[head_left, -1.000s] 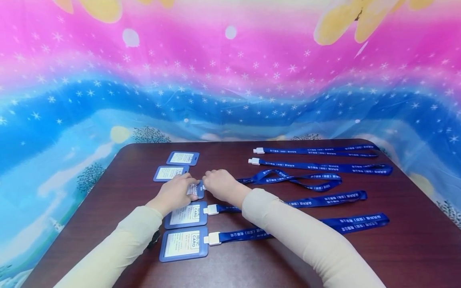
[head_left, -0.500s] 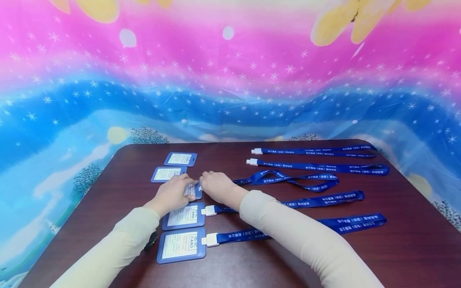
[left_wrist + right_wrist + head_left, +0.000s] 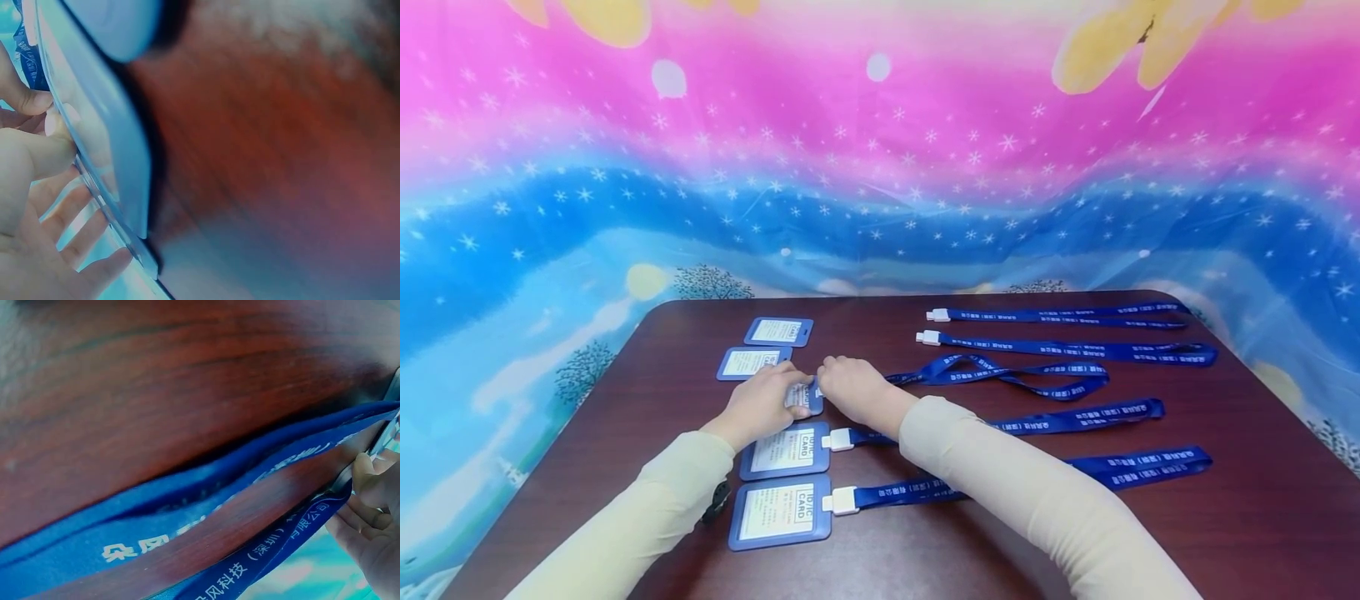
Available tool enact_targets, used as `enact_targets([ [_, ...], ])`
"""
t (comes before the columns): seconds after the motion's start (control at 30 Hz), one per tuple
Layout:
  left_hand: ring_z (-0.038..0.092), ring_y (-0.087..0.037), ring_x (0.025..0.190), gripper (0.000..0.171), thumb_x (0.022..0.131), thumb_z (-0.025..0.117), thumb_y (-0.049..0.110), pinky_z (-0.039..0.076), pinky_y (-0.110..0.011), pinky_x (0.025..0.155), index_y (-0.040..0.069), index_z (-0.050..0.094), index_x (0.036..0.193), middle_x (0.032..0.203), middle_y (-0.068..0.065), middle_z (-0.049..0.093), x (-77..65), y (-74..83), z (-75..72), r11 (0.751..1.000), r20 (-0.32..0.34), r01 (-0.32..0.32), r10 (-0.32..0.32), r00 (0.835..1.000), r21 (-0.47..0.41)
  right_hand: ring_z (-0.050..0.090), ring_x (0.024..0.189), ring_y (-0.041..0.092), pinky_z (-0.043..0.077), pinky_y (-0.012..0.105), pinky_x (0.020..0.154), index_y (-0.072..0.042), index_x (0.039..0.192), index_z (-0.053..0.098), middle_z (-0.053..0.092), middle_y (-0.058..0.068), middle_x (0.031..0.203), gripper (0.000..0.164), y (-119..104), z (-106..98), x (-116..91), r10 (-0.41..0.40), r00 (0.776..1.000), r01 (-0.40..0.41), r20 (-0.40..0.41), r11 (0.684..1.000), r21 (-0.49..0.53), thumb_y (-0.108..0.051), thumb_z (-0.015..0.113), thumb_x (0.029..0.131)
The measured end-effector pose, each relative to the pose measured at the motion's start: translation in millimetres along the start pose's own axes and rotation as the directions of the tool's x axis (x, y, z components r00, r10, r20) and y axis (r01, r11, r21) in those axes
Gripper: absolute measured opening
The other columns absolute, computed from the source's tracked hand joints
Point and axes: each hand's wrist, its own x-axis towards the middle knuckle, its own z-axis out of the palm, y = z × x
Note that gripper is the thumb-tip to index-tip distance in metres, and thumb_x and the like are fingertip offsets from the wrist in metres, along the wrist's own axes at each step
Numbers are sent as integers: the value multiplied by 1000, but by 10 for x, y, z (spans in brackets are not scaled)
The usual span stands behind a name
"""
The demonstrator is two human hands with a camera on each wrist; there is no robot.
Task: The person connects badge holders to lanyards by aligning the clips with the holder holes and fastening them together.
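Note:
My left hand [image 3: 760, 396] holds a blue badge holder [image 3: 808, 400], the middle one of a column, thumb at its near edge and fingers across its far side. Most of this holder is covered by the hand. At its slotted end my right hand [image 3: 857, 387] pinches the end of a blue lanyard [image 3: 992, 371], whose white clip is mostly hidden by the fingers. In the right wrist view the lanyard strap [image 3: 250, 565] runs up to the bent thumb and fingers. Seen from the left wrist, both hands' fingertips come close together at the holder's edge.
Nearer me lie two badge holders [image 3: 782, 512] joined to lanyards by white clips [image 3: 845, 500]. Two loose holders [image 3: 778, 332] lie farther back, with two straight lanyards [image 3: 1067, 348] at right. All rest on a dark wooden table [image 3: 925, 550] before a printed cloth backdrop [image 3: 880, 183].
Both hands stay at the middle holder with almost no movement; the right fingers sit slightly closer to its slotted end. The view has shifted a little.

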Motion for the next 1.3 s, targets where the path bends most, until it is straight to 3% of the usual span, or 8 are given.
enact_targets([
  [0.9, 56, -24, 106, 51, 82, 82, 24, 51, -51, 88, 8, 66, 128, 116, -4, 63, -18, 19, -1, 999, 7, 31, -31, 1000, -27, 64, 96, 15, 55, 26, 84, -11, 130, 65, 66, 5, 108, 33, -53, -35, 15, -17, 1000, 18, 23, 997, -72, -16, 66, 97],
  [1.3, 56, -25, 106, 49, 83, 82, 23, 52, -51, 87, 7, 66, 127, 115, -4, 63, -16, 23, -8, 1000, -3, 11, -11, 1000, 2, 65, 90, 15, 56, 25, 77, -11, 123, 69, 66, 4, 103, 26, -83, -64, 0, -5, 1000, 4, -14, 998, -67, -13, 63, 98],
])
